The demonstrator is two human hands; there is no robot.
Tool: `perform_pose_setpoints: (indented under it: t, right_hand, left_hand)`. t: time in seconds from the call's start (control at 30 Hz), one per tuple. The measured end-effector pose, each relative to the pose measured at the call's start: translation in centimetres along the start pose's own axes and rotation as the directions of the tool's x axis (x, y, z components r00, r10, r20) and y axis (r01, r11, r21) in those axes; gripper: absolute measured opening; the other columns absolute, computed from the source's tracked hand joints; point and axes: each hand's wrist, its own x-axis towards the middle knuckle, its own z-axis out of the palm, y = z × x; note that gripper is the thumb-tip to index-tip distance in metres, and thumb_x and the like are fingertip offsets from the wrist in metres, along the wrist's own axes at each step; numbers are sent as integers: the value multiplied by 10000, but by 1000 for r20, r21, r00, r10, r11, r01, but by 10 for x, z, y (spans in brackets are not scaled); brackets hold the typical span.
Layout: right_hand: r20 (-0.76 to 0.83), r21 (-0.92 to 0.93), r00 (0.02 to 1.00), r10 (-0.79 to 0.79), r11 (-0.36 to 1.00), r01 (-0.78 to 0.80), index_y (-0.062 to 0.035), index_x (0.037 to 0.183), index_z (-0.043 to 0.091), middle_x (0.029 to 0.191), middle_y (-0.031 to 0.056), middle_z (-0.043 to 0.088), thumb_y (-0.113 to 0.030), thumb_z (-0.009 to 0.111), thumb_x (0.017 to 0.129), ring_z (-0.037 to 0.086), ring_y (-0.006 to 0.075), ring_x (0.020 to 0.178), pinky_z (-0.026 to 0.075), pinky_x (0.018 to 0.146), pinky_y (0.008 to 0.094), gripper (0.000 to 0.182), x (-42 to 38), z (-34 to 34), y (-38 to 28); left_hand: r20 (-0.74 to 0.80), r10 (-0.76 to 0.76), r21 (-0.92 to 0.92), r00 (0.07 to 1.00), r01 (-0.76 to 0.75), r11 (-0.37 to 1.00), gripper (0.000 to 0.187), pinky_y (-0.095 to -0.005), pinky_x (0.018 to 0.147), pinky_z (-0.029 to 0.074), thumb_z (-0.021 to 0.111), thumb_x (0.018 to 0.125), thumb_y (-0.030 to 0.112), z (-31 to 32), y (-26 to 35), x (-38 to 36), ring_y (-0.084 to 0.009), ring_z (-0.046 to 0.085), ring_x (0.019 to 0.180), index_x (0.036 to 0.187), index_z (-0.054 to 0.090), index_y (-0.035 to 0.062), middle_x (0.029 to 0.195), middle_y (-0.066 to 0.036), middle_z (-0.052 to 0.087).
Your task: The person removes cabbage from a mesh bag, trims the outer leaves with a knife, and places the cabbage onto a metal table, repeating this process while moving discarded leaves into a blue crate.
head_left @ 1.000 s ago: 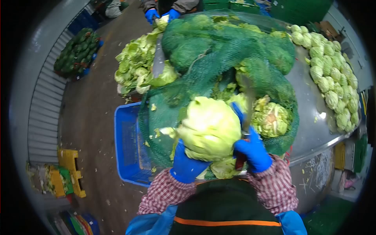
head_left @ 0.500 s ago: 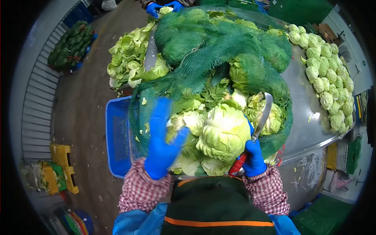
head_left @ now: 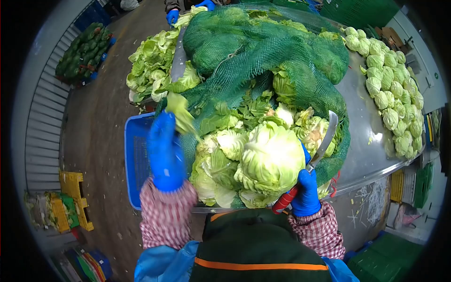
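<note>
My right hand (head_left: 306, 193), in a blue glove, is closed round the red handle of a curved knife (head_left: 324, 141), its blade pointing up. The same hand steadies the right side of a large pale cabbage (head_left: 272, 160). My left hand (head_left: 167, 152), blurred by motion, is over the edge of the blue basket with a loose cabbage leaf (head_left: 179, 110) at its fingertips. Loose leaves (head_left: 213, 176) and trimmed heads lie beside the large cabbage, on a green mesh sack (head_left: 263, 61) that holds more cabbages.
A blue basket (head_left: 134, 162) stands at the table's left edge, below a heap of leaves (head_left: 152, 61). Rows of cabbages (head_left: 394, 89) lie on the right of the metal table (head_left: 361, 127). At the far end are a co-worker's gloved hands (head_left: 173, 17).
My left hand has moved left, away from the large cabbage, and now has a leaf at its fingers. The large cabbage has shifted slightly right. The co-worker's hands have moved apart.
</note>
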Motion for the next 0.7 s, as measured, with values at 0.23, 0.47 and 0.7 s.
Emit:
perform_pose_setpoints:
  t: [0.23,0.47,0.7]
  right_hand:
    - [-117,-412,992,45,907,-89,16,1345,325,1186,142,547,-267,616,825,615,190,914,499,569,197,659,-11,30,-25]
    - [-220,-482,970,-99,876,-20,22,1050,567,939,125,636,-201,530,874,631,159,753,432,464,202,286,6,-2,-55]
    - [-101,-605,992,71,788,-118,11,1165,549,1155,117,580,-67,618,796,594,135,875,492,625,239,383,5,42,-48]
  left_hand:
    - [448,-129,131,885,78,988,1082,-390,1037,338,830,622,212,31,-52,-58,-270,348,1266,1428,121,73,1379,-142,337]
    - [691,-383,-710,613,676,-198,764,-485,699,532,419,830,615,18,-96,-72,-434,451,1138,1400,251,135,1403,-197,300]
    - [486,-284,212,826,204,956,697,-600,810,470,456,820,589,20,-82,-79,-387,350,1251,1383,292,212,1407,-110,315]
